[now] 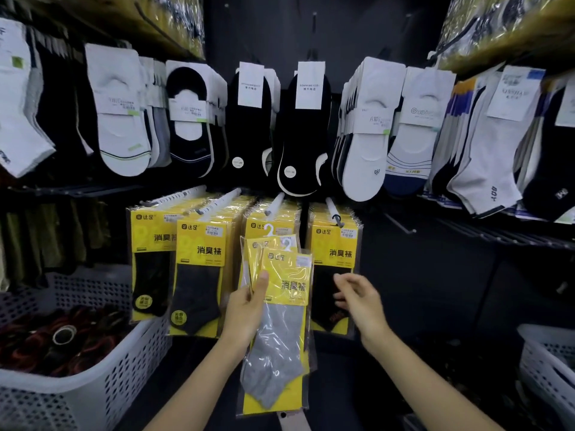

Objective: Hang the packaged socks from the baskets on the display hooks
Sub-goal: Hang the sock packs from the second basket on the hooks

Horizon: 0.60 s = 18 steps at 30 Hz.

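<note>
Yellow sock packs (284,293) were gripped in left hand (244,309), right hand (357,295) loose and empty just beside; mid-hang, next move probably needed a hanger (269,230) threaded onto display hook (275,203) above both hands.

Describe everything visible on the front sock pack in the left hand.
The front pack is a glossy clear sleeve with a yellow card in black print, a grey ankle sock showing below, a white hook on top. It is held roughly upright. The left hand grips its upper left edge, thumb on the face, a second pack behind it. The right hand hovers beside, not touching.
</note>
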{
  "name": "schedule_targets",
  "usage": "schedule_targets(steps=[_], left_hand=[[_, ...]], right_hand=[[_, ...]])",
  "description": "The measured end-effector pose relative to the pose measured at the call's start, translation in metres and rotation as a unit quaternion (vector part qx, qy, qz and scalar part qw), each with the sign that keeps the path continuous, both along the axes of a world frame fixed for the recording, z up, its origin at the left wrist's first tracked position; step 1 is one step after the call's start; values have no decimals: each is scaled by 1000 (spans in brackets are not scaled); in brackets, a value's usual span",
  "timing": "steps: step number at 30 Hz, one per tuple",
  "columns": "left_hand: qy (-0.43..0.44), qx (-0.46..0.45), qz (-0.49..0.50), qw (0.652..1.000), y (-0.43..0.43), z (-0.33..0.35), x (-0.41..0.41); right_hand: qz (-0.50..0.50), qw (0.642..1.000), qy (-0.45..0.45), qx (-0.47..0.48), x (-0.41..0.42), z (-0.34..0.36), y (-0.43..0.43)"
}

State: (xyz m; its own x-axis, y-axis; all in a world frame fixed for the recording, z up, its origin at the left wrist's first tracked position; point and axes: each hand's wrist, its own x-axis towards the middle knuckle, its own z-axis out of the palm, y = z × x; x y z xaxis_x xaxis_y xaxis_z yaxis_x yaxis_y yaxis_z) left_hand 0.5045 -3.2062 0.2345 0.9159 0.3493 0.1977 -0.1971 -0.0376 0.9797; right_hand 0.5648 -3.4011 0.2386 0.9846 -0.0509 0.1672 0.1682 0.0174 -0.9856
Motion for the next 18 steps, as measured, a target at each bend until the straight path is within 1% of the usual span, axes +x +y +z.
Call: schedule_targets(steps=[3, 5, 8, 11, 15, 18], left_hand=[[7, -3, 15, 1000, -15, -1, 3], [9, -7, 30, 999, -23, -2, 3], [8, -23, 12, 1000, -27, -1, -2], [0, 4, 10, 1000, -25, 0, -4], [4, 37, 40, 999, -14, 2, -4], [-20, 42, 42, 998, -4, 7, -6]], right_hand=[[100, 995, 16, 5, -23, 1, 15], [115, 993, 22, 29, -31, -1, 18], [114, 991, 15, 68, -34, -3, 15], [111, 989, 18, 97, -35, -4, 11], [82, 992, 30, 92, -32, -6, -2], [44, 996, 15, 79, -24, 0, -15]])
